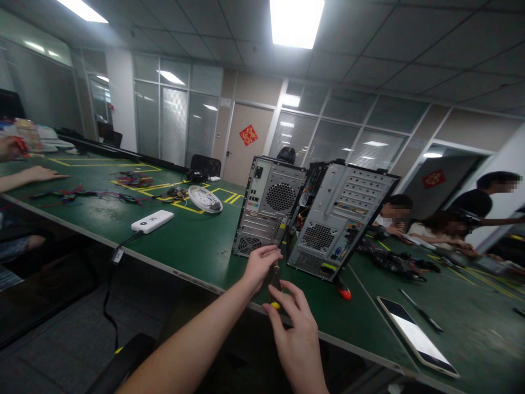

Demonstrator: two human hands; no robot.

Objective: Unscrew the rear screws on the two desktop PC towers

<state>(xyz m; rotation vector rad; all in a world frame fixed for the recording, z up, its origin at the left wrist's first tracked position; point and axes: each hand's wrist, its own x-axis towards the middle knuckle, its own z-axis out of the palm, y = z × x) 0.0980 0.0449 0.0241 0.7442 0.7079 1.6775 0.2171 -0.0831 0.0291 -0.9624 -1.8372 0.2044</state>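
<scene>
My right hand (298, 327) grips a screwdriver (276, 280) with a black and yellow handle, thumb on one side and fingers on the other. At its upper end, the fingertips of my left hand (259, 267) pinch together round the shaft; the tip and anything small there are hidden. Just beyond my hands stands an upright computer case (266, 202), its back panel with fan grille and ports facing me. A second computer case (336, 219), tilted in view, stands right beside it. By its foot lies a red and black screwdriver handle (343, 289).
Right of me lie a phone (416, 334) and a slim metal tool (421, 311), with black cables (394, 260) behind. To the left are a white power bank (152, 221), a white vented cover (205, 199) and coloured wires (77, 193). Other people sit at both sides.
</scene>
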